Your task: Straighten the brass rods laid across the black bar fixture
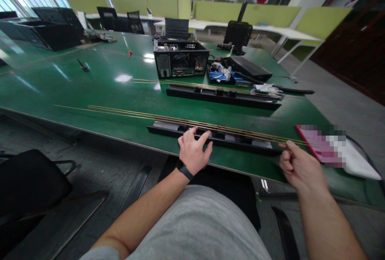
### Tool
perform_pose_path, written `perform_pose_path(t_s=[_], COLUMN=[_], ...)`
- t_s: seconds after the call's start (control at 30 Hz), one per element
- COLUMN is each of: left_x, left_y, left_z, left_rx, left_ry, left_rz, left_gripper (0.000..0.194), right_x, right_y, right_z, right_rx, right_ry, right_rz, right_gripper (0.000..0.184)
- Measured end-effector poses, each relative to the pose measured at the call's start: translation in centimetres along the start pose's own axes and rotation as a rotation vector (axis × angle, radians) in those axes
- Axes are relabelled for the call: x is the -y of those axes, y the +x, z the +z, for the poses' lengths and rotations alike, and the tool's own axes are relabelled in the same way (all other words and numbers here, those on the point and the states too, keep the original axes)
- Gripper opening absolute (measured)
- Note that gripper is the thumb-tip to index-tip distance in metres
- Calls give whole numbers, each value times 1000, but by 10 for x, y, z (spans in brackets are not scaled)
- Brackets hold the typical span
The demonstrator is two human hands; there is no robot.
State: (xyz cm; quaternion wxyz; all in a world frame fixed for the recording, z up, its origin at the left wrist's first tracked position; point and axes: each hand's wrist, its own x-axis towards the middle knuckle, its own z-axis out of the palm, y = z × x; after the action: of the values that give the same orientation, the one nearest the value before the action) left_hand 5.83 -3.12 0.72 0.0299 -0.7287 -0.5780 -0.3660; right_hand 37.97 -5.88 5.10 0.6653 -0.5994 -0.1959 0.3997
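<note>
Several thin brass-coloured rods (129,112) run lengthwise over a long black channel-shaped strip (168,131) near the table's front edge. They reach well past its left end. My left hand (195,151) has its fingers spread, the tips at the strip's middle by the rods; contact is hard to tell. At the right end my right hand (302,167) is closed, thumb and index finger pinched at a rod, the other fingers curled. Farther back lies a second black strip (222,97) with more brass rods (177,83) along it.
An opened black computer case (180,59) stands behind the strips on the green table (105,67). Beside it are a tray with blue-and-white gloves (221,71) and a black panel (249,67). A red-and-white packet (319,143) lies right; black cases (54,29) stand far left.
</note>
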Motion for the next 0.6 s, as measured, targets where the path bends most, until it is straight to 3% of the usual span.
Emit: perform_pose_path(t_s=[0.2, 0.33, 0.43, 0.6], left_x=[0, 0, 1, 3], left_y=[-1, -1, -1, -2], left_z=[-1, 0, 0, 2], left_rx=[-3, -3, -13, -17], left_ry=[0, -2, -9, -9], left_rz=[0, 4, 10, 5], left_gripper=[39, 40, 39, 40], right_x=[8, 17, 24, 36], right_y=[2, 8, 24, 69], right_z=[-1, -8, -26, -75], right_rx=[7, -41, -106, -198], right_ry=[24, 0, -31, -65], right_rz=[28, 20, 0, 12], right_gripper=[15, 15, 19, 22])
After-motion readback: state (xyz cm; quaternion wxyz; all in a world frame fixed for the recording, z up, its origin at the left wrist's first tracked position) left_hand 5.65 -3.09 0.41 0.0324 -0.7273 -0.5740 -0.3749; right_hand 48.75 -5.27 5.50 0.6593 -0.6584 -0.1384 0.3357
